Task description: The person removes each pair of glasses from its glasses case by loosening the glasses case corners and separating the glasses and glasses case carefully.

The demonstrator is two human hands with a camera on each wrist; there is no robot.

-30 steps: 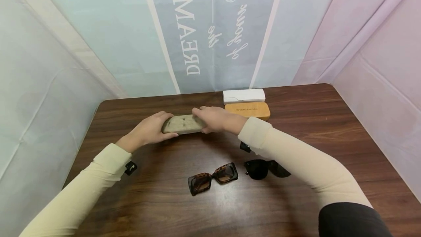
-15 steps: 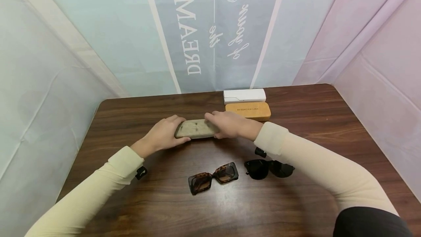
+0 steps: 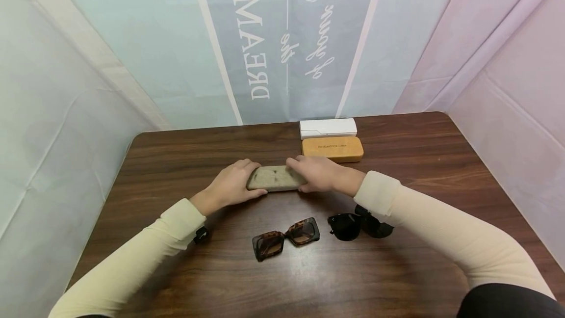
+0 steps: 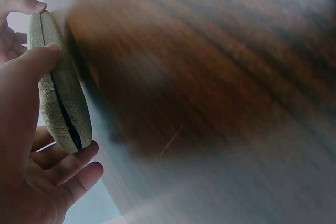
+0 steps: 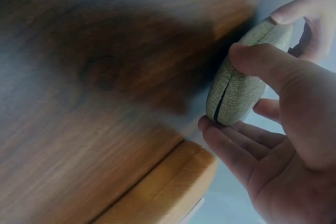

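Observation:
A beige, cloth-covered glasses case (image 3: 275,178) lies between the two hands near the middle of the table. The left hand (image 3: 231,184) grips its left end, thumb on the near side and fingers round the far side. At the other end, the right hand (image 3: 324,174) holds it the same way. A dark seam runs along the edge of the glasses case (image 4: 62,98) in the left wrist view, with a narrow gap at one end. The right wrist view shows a similar slit under the thumb.
Tortoiseshell sunglasses (image 3: 286,238) lie in front of the hands, with black sunglasses (image 3: 346,227) to their right, partly behind the right wrist's camera. A tan case (image 3: 332,148) and a white case (image 3: 328,128) stand behind the right hand, on the brown table (image 3: 212,278).
Both hands have brought the beige glasses case to the right and nearer the person, keeping hold of both ends. The sunglasses and the other two cases have stayed put.

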